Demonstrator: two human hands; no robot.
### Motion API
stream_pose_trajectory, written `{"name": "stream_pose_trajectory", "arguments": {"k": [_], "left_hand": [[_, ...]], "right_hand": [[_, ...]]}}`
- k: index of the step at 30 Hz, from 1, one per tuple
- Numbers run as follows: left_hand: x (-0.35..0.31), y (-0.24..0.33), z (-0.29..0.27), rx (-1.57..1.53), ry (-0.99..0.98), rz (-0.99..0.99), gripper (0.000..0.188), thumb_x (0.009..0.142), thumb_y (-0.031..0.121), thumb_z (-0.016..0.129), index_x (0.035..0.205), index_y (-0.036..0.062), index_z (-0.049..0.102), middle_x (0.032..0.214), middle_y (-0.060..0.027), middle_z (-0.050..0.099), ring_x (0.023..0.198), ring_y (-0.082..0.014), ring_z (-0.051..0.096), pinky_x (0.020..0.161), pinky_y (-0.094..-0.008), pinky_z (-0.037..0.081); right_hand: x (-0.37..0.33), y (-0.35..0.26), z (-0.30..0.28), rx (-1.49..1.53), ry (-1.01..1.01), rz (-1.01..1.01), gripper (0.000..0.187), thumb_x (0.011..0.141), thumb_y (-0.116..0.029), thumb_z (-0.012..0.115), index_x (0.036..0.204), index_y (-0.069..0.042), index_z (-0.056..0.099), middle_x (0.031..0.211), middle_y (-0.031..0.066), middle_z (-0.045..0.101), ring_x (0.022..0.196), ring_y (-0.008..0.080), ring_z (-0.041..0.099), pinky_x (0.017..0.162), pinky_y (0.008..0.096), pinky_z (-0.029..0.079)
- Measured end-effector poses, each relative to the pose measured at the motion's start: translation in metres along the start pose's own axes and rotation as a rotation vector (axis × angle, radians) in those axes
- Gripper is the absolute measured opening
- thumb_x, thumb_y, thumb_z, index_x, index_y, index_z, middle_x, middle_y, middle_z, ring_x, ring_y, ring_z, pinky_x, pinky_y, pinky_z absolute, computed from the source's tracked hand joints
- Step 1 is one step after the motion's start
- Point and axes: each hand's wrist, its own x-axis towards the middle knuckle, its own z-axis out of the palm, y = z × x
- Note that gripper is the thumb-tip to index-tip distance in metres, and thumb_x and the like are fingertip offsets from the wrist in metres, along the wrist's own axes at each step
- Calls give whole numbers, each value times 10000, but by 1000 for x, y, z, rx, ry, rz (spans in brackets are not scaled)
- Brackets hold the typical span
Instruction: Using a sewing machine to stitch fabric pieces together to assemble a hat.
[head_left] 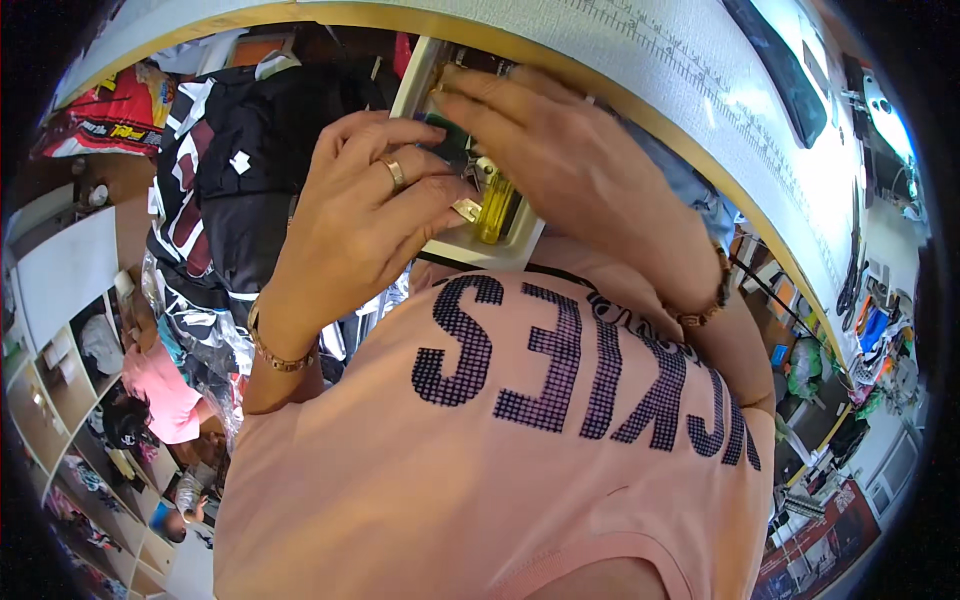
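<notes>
A narrow cream drawer point(411, 92) is pulled out from under the table edge, and both my hands are over it. My left hand point(365, 205), with a ring on one finger, has its fingers curled and pinched around a small shiny metal piece point(466, 210). Beside that piece, a screwdriver with a clear yellow handle point(493, 212) lies in the near end of the drawer. My right hand point(560, 135) reaches across to the drawer's far end. Motion smears its fingers, and what they touch is hidden. Small dark items in the drawer are partly covered by my hands.
The white tabletop point(640, 50) with printed ruler marks curves above the drawer. Dark garments and plastic wrapping point(240, 160) are piled on the left, by a red and yellow bag point(115, 115). Farther left, a person in pink point(165, 395) is near shelves.
</notes>
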Motion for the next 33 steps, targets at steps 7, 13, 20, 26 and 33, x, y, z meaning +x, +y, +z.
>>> {"name": "stream_pose_trajectory", "arguments": {"k": [7, 13, 20, 26, 33], "left_hand": [[-2, 0, -3, -57, 2, -68, 201, 714, 156, 745, 864, 45, 670, 889, -64, 644, 1025, -288, 584, 929, -465, 424], [3, 2, -8, -39, -64, -49, 202, 720, 169, 747, 863, 45, 675, 871, -67, 636, 1009, -287, 589, 924, -462, 429], [-7, -5, -8, -82, 5, -25, 170, 753, 167, 728, 875, 54, 688, 883, -65, 625, 1008, -285, 601, 917, -455, 434], [22, 13, -30, -313, 274, 17, 153, 720, 25, 756, 845, -24, 681, 810, -103, 686, 846, -295, 662, 782, -408, 513], [15, 1, -28, -67, 205, -319, 127, 810, 33, 695, 932, 0, 694, 1032, -128, 640, 1001, -275, 604, 876, -358, 461]], "right_hand": [[-16, 4, -17, 164, -119, -89, 342, 728, -29, 633, 1069, -6, 645, 1103, 122, 650, 980, 284, 605, 854, 356, 512], [4, 7, -17, 169, 24, 82, 357, 742, -38, 624, 1098, -10, 627, 1111, 143, 641, 930, 292, 645, 818, 358, 542], [20, -4, 16, -57, 60, 90, 273, 780, -45, 597, 1053, -25, 597, 953, 100, 576, 783, 282, 650, 698, 345, 561], [-4, 15, -16, 46, 145, 25, 215, 746, 6, 634, 956, -36, 622, 924, 83, 596, 759, 264, 644, 651, 330, 549], [-47, 13, -53, 197, 215, 256, 222, 825, 78, 615, 1026, -3, 663, 947, 101, 669, 763, 180, 652, 654, 270, 541]]}}
